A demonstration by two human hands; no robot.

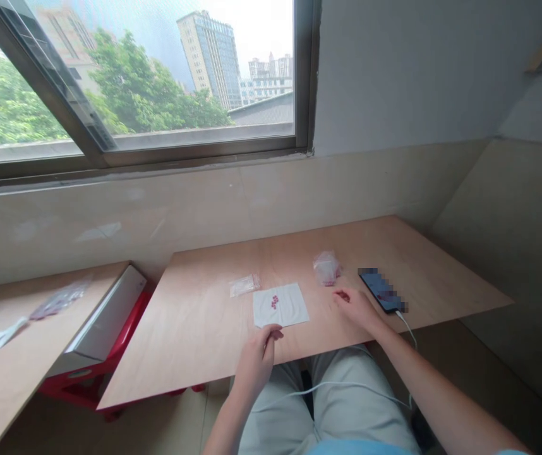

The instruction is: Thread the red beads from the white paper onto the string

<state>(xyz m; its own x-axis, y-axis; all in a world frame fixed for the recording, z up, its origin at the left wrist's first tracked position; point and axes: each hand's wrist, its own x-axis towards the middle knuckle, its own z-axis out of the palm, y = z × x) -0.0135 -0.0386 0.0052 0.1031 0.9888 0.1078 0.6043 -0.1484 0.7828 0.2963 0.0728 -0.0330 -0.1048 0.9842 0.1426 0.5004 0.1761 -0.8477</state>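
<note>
Seen from the head, a white napkin [280,305] laid near the desk's [195,360] front edge, open wood on both sides, red beads [275,302] heaped on it, left hand [256,361] curled at its near edge, any grip impossible to tell, right hand [356,309] pinched on a red bit [342,295] just beside a phone [382,291].

You face a wide window [157,153] — trees [143,82], high-rise towers [209,60] outside — beige wall [233,202] below, tiled floor [180,423], soft daylight.

Left hand [256,363], right hand [356,311], plywood desk [176,360]
</note>
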